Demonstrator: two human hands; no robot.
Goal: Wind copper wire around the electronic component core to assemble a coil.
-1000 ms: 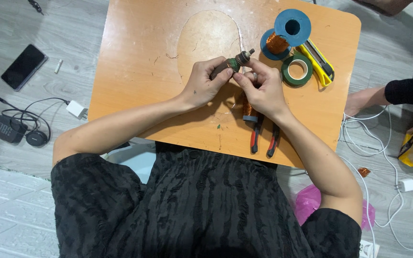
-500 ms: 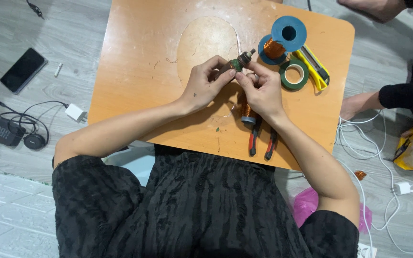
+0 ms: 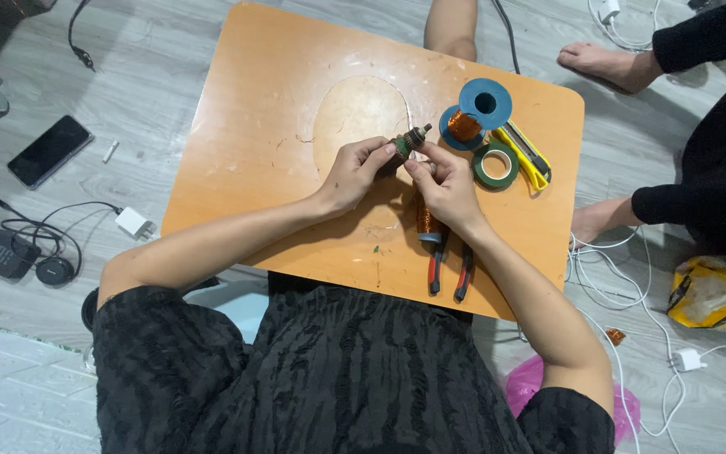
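Gripping a small motor rotor (image 3: 407, 141) over the orange table (image 3: 245, 126), left hand (image 3: 353, 172) clamps its body; long axis tilts up-right (shaft tip outward), right hand (image 3: 444, 187) fingertips pinch beside it, equally near.

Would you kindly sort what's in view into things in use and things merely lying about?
In use: left hand and right hand holding the small rotor.

Lying about: wire spool, tape roll, yellow knife, pliers, phone, charger.
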